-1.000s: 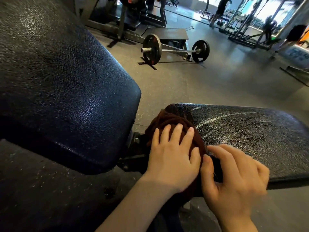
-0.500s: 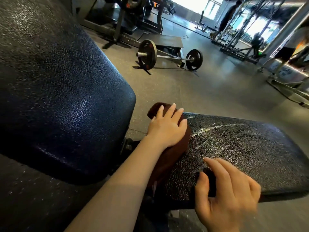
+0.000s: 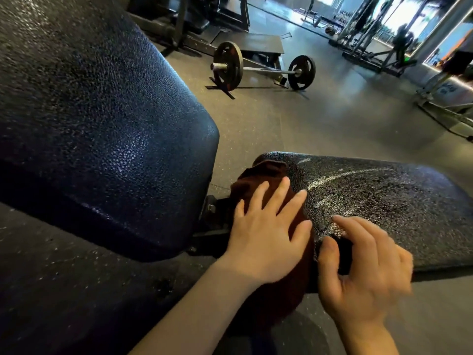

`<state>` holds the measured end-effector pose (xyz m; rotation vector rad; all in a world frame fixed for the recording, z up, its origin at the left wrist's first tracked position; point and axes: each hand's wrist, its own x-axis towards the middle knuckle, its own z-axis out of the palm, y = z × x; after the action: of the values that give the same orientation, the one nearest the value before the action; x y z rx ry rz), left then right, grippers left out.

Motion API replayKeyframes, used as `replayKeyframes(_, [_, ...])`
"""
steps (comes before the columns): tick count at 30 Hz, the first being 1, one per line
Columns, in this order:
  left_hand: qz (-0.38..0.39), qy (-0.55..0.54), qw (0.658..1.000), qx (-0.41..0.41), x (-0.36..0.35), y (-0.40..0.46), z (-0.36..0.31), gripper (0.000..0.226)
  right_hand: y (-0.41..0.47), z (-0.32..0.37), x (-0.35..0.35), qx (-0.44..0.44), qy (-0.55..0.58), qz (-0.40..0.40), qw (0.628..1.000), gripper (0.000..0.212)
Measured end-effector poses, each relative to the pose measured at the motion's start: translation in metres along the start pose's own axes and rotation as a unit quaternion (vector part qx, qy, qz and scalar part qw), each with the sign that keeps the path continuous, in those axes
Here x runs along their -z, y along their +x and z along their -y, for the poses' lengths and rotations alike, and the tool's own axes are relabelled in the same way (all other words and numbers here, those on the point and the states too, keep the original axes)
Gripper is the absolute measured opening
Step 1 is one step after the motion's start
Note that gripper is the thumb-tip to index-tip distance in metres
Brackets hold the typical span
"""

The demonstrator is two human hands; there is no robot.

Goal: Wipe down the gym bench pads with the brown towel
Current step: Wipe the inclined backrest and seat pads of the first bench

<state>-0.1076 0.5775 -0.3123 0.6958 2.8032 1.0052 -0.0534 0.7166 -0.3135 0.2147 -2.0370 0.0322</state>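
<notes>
Step in hand: wiping the near-left end of the black pebbled-vinyl seat pad [image 3: 384, 201].
Crumpled brown cloth towel [image 3: 258, 180]: on that end, draping over its edge.
Left hand [image 3: 266, 229]: fingers straight, pressing the towel flat.
Right hand [image 3: 368, 272]: curled over the pad's near edge, bracing it.
Next move: likely a sweep rightward across the streaked surface.
Surroundings: large blue-black backrest pad [image 3: 97, 111] to the left; loaded steel barbell [image 3: 261, 67] well apart on the grey rubber floor [image 3: 320, 124]; nothing obstructs the pad.
</notes>
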Motion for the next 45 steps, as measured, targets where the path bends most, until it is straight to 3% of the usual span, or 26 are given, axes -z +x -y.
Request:
replayKeyframes(4, [0.004, 0.004, 0.999, 0.037, 0.006, 0.06, 0.005, 0.058, 0.0, 0.002, -0.003, -0.006, 0.008, -0.004, 1.0, 0.023])
replayKeyframes(9, [0.013, -0.009, 0.998, 0.061, 0.008, 0.097, 0.012, 0.061, 0.0, 0.001, -0.003, -0.003, 0.016, -0.008, 1.0, 0.022])
replayKeyframes(20, [-0.056, -0.072, 0.996, 0.013, -0.013, -0.026, 0.003, 0.087, -0.001, 0.003, 0.001, -0.018, 0.036, 0.002, 0.999, 0.022])
replayKeyframes(22, [-0.075, -0.057, 0.995, 0.014, -0.025, -0.043, -0.005, 0.083, 0.0, 0.003, 0.004, -0.033, 0.069, -0.006, 0.997, 0.02])
replayKeyframes(26, [-0.145, 0.024, 0.989, -0.024, -0.032, -0.041, -0.011, 0.061, 0.01, 0.001, 0.02, -0.064, 0.245, -0.025, 0.967, 0.019])
replayKeyframes(28, [-0.122, 0.039, 0.991, -0.05, -0.025, -0.028, -0.016, 0.06, 0.015, -0.002, 0.028, -0.083, 0.255, -0.036, 0.963, 0.019])
replayKeyframes(31, [-0.051, 0.028, 0.997, -0.054, -0.015, -0.016, -0.025, 0.077, 0.014, -0.006, 0.033, -0.11, 0.238, -0.03, 0.964, 0.018])
replayKeyframes(33, [-0.052, -0.051, 0.996, -0.049, -0.01, -0.016, -0.022, 0.073, 0.012, -0.002, 0.037, -0.112, 0.231, -0.015, 0.966, 0.018])
replayKeyframes(35, [-0.109, -0.183, 0.976, -0.048, 0.0, -0.022, -0.013, 0.06, 0.011, 0.006, 0.04, -0.101, 0.221, 0.023, 0.97, 0.018])
replayKeyframes(37, [-0.209, -0.195, 0.955, -0.075, 0.014, -0.031, -0.001, 0.048, 0.014, 0.019, 0.038, -0.064, 0.201, 0.097, 0.973, 0.022])
replayKeyframes(39, [-0.29, -0.1, 0.946, -0.108, 0.024, -0.04, 0.013, 0.043, 0.018, 0.03, 0.028, 0.041, 0.151, 0.213, 0.964, 0.037])
replayKeyframes(42, [-0.343, 0.099, 0.924, -0.137, 0.029, -0.052, 0.022, 0.032, 0.014, 0.04, 0.0, 0.229, 0.013, 0.373, 0.899, 0.072])
replayKeyframes(45, [-0.338, 0.201, 0.911, -0.126, 0.026, -0.056, 0.028, 0.023, 0.013, 0.037, -0.007, 0.28, -0.03, 0.398, 0.873, 0.075])
